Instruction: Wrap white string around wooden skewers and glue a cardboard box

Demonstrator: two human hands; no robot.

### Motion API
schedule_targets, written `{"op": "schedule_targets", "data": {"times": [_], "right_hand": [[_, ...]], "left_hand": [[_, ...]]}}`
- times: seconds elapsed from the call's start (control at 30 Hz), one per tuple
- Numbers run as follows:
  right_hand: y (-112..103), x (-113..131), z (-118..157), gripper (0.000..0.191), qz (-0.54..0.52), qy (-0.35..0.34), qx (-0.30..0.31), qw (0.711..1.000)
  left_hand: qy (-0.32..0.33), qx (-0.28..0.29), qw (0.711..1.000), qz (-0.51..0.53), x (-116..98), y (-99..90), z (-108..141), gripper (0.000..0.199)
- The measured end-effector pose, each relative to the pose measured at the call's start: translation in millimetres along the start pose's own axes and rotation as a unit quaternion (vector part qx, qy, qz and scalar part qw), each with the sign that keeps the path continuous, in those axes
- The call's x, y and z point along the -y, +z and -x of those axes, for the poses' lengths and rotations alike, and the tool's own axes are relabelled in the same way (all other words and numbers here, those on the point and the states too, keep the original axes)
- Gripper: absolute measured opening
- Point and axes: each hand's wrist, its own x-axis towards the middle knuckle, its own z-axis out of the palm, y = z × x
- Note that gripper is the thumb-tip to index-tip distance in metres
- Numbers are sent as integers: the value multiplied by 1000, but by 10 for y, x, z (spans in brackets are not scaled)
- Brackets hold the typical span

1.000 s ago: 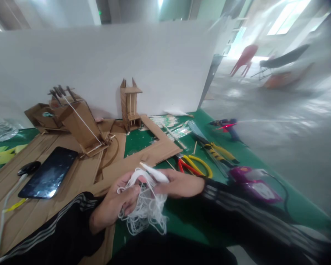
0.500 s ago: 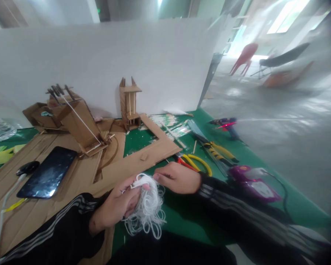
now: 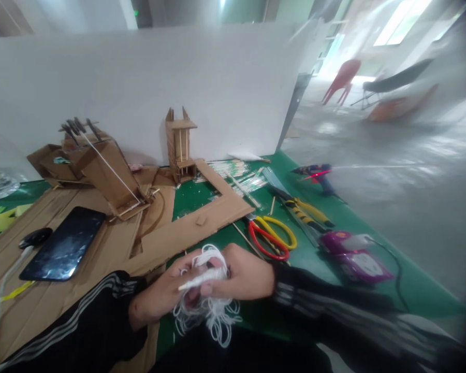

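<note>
A loose bundle of white string (image 3: 219,321) hangs in loops between both hands, low in the middle of the view. My left hand (image 3: 161,300) is closed on its left side. From the right, my right hand (image 3: 248,274) grips the same string, its thumb lying across the strands over my left fingers. A pale tapered tip of gathered white material sticks out leftward between the hands. Scissors (image 3: 270,247) with red and yellow handles lie just beyond my right hand, on the green table surface (image 3: 256,324).
Cardboard structures (image 3: 108,173) (image 3: 181,145) stand at the back before a white panel (image 3: 147,83). A phone (image 3: 64,243) lies on cardboard at left. Sticks (image 3: 233,171), pliers (image 3: 310,212), a glue gun (image 3: 316,173) and a purple power socket (image 3: 357,256) are at right.
My right hand has moved left and down onto the string and my left hand, uncovering the red scissor handle. The string's loops have shifted slightly.
</note>
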Motion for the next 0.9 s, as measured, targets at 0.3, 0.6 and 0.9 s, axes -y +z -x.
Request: {"op": "schedule_targets", "data": {"times": [0.3,0.6,0.9], "right_hand": [[28,-52,-43,39,-285,144,-106,942],[70,-30,-49,23,-135,52,-75,987],[-162,-64,-3,24,24,75,-89,993]], "left_hand": [[153,-132,978,-61,12,-61,-92,41],[323,-113,821,-457,-92,9,135,33],[364,-215,795,-436,-195,-156,181,19]]}}
